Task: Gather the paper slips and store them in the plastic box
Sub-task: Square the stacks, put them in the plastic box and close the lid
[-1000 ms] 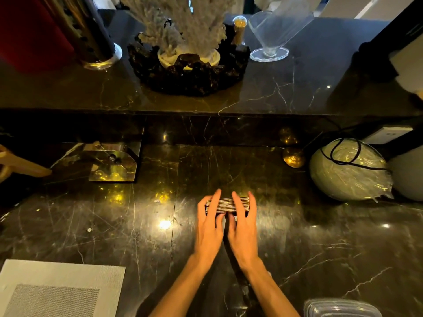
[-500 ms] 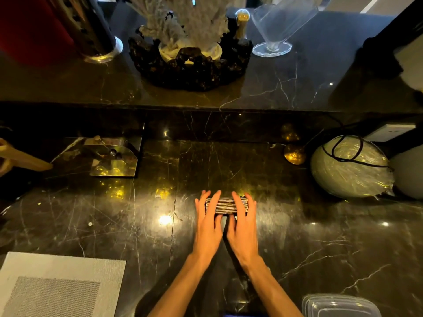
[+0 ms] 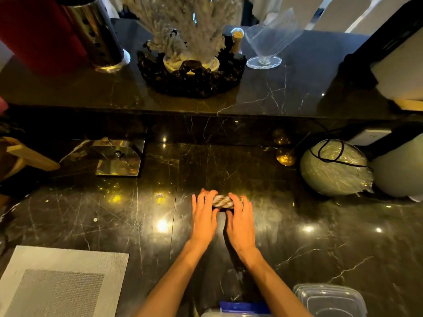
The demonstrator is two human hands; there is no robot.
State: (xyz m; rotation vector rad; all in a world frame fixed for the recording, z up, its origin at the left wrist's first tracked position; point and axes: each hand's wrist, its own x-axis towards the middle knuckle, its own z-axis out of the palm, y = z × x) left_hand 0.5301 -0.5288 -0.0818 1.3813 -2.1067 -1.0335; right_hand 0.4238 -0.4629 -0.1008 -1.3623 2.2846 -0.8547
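A neat stack of paper slips (image 3: 222,200) stands on edge on the dark marble counter (image 3: 229,170), showing its striped edges. My left hand (image 3: 204,215) curls over the stack's left end and my right hand (image 3: 240,218) over its right end, both pressing it together. A clear plastic box lid (image 3: 329,299) lies at the bottom right. A blue-edged plastic box (image 3: 242,308) peeks in at the bottom edge between my forearms; its inside is hidden.
A grey woven placemat (image 3: 61,280) lies at the bottom left. A shiny metal holder (image 3: 119,160) sits at the left, a wrapped round object with a black cord (image 3: 335,167) at the right. The raised shelf behind carries a dark basket with a plant (image 3: 191,74) and a glass dish (image 3: 265,58).
Both hands have curled their fingers further over the stack, squeezing it tighter. The camera tilted down a little, bringing the blue-edged box into view.
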